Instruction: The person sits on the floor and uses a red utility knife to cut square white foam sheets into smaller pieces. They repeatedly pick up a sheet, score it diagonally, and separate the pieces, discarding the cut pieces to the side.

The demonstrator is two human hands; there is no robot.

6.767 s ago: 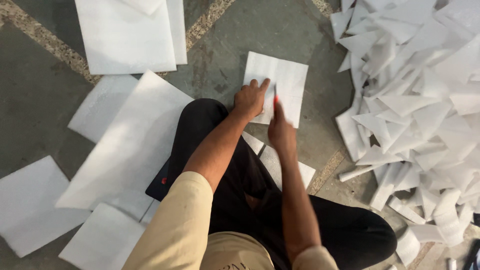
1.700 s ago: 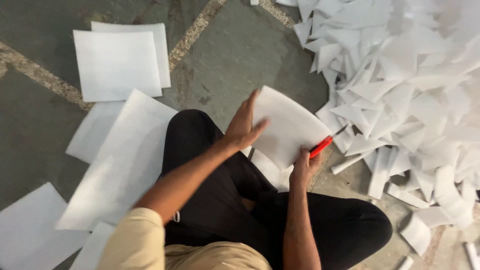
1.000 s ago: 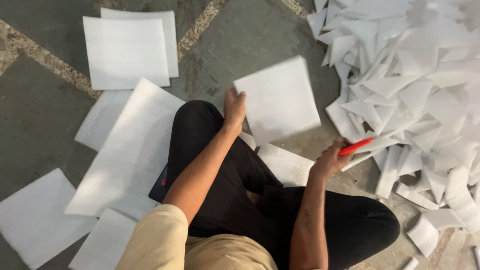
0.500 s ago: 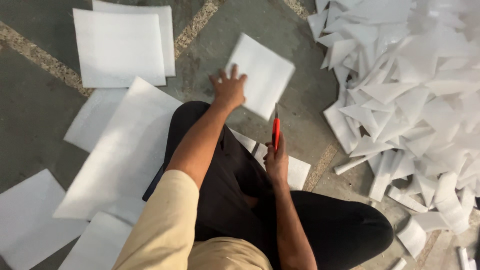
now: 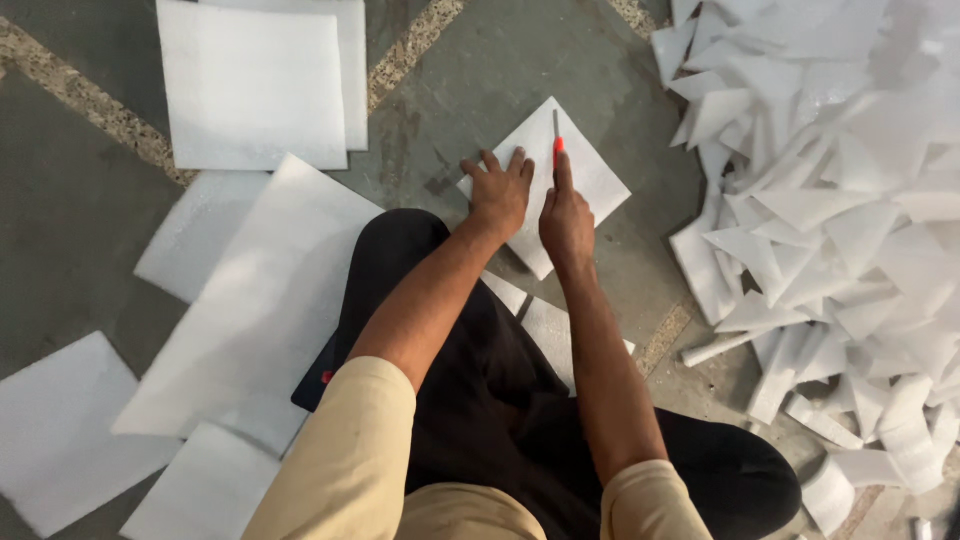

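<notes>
A white square foam sheet (image 5: 590, 170) lies turned like a diamond on the grey floor in front of my knee. My left hand (image 5: 498, 192) presses flat on its left part, fingers spread. My right hand (image 5: 565, 215) grips a red-handled knife (image 5: 557, 150), its blade set on the sheet near the far corner. Both forearms reach forward over my black trousers.
A big heap of white foam triangles (image 5: 830, 190) fills the right side. Large white foam sheets (image 5: 255, 85) lie at the upper left, a long sheet (image 5: 250, 310) and several more at the left. Smaller foam pieces (image 5: 545, 325) lie by my leg.
The sheet has come to rest on the floor, turned diamond-wise. My left hand went flat on it. My right hand carried the red knife forward from beside my leg onto the sheet.
</notes>
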